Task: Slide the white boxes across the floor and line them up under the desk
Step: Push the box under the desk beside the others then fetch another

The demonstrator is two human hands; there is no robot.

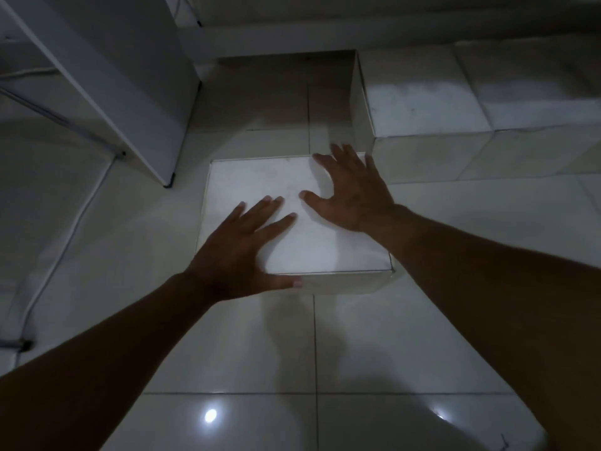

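Note:
A flat white box lies on the tiled floor in the middle of the head view. My left hand rests flat on its near left part, fingers spread, thumb along the front edge. My right hand lies flat on its far right part, fingers spread toward the far corner. Neither hand grips anything. Further back on the right, a row of white boxes stands side by side under the desk, the nearest just beyond my right fingertips. A gap of bare floor lies to the left of that row.
A white desk side panel stands on the left, its foot close to the box's far left corner. A white cable runs along the floor at left. The glossy tiles near me show light reflections.

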